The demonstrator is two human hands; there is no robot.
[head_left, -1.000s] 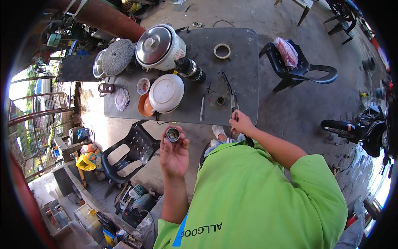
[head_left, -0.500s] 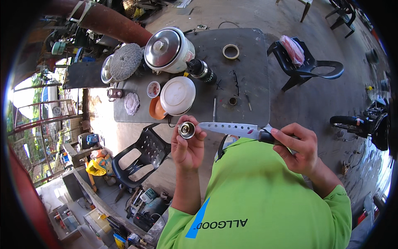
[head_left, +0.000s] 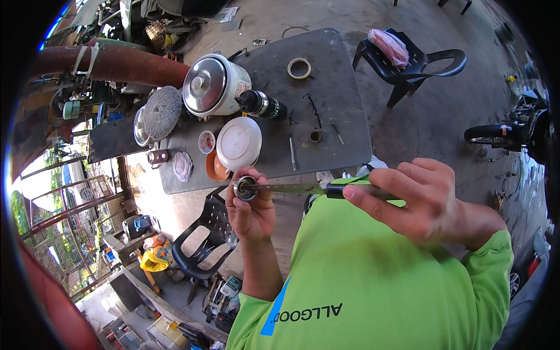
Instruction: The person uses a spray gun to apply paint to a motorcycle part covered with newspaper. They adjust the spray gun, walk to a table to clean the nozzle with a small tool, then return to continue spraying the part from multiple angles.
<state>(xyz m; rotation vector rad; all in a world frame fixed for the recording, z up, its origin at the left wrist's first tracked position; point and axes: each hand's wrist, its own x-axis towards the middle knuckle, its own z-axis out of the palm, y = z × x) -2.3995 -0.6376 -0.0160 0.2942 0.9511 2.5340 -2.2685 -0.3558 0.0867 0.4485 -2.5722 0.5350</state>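
My left hand (head_left: 253, 220) is closed around a small, shiny, cup-shaped metal part (head_left: 237, 187), its round opening facing up. Inside that opening something dark shows, too small to make out. A kitchen knife (head_left: 294, 189) lies in the grip of my right hand (head_left: 415, 197), fingers wrapped round its dark handle. The blade points left and is turned nearly edge-on. Its tip reaches into the mouth of the metal part; whether it touches the inside, I cannot tell.
Beyond my hands stands a dark table (head_left: 326, 58) bearing a rice cooker (head_left: 204, 87), a black bottle (head_left: 262, 105), a white bowl (head_left: 239, 142), a tape roll (head_left: 299, 69) and a pen (head_left: 293, 153). Black plastic chairs (head_left: 204, 233) stand left and far right. A motorcycle (head_left: 507, 133) is at the right.
The knife has moved left and rotated from blade-flat to nearly edge-on, its tip now in the metal part's opening. My right hand has turned over it. The view has shifted.
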